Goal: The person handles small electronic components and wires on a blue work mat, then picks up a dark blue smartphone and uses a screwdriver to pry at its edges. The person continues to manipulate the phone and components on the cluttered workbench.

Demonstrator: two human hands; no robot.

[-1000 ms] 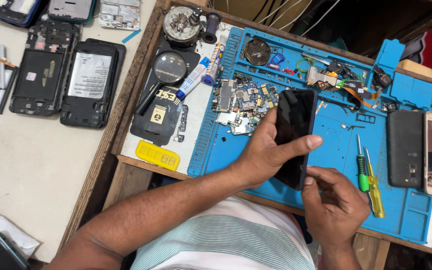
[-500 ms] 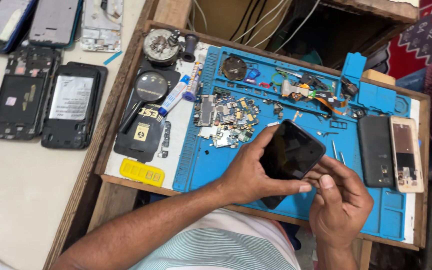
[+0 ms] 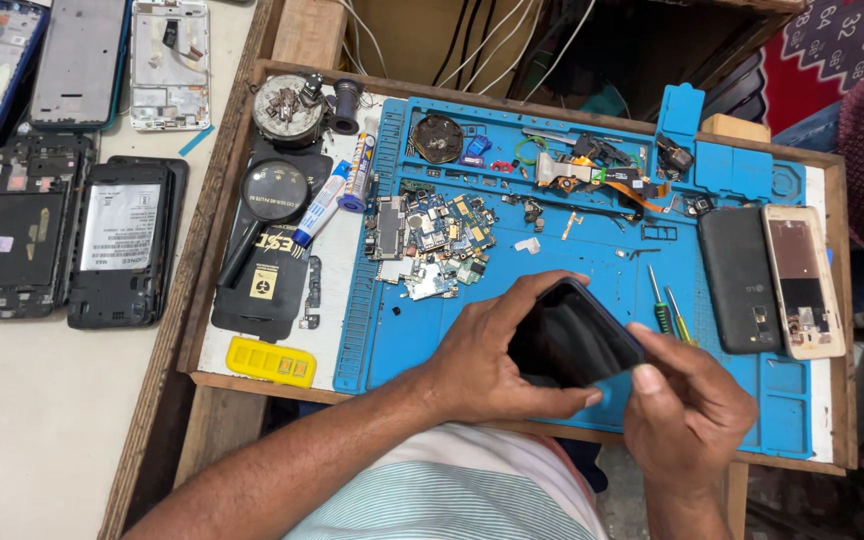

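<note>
Your left hand (image 3: pixel 482 365) fingers pinch the dark phone (image 3: pixel 572 340) above the blue mat's (image 3: pixel 552 260) near edge; right hand (image 3: pixel 687 415) fingers press its corner; a slip could drop it onto the screwdrivers (image 3: pixel 670 315)

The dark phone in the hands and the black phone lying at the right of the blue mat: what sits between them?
In the head view, two small screwdrivers, one green-handled and one yellow-handled, lie on the blue mat between the held dark phone and the black phone.
</note>
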